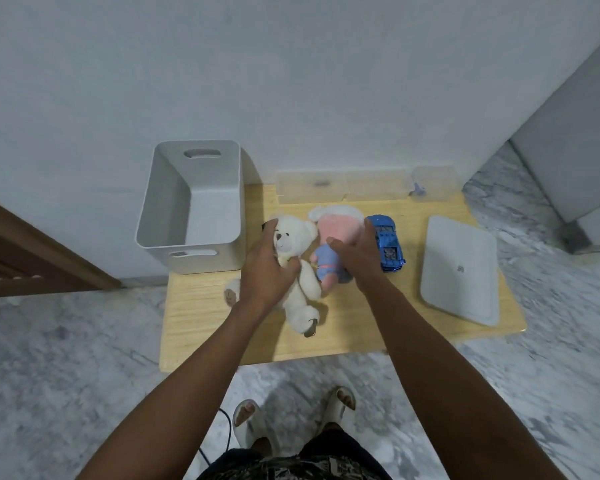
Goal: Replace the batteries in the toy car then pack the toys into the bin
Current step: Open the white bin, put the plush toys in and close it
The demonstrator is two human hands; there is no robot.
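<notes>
A white teddy bear (300, 271) lies on the wooden table (361, 327), and my left hand (269, 268) is closed around its body. Beside it lies a pink plush doll in a blue dress (329, 237); my right hand (355, 252) grips its right side. The blue toy car (388, 244) sits just right of that hand, touching or nearly touching it. An empty grey bin (194, 206) with handle slots stands at the table's left end, its floor bare.
Three clear plastic boxes (312, 187) line the back edge by the wall; the rightmost one (435, 183) holds a small blue item. A grey lid (459, 268) lies flat on the right. Marble floor surrounds the low table; my feet stand near its front edge.
</notes>
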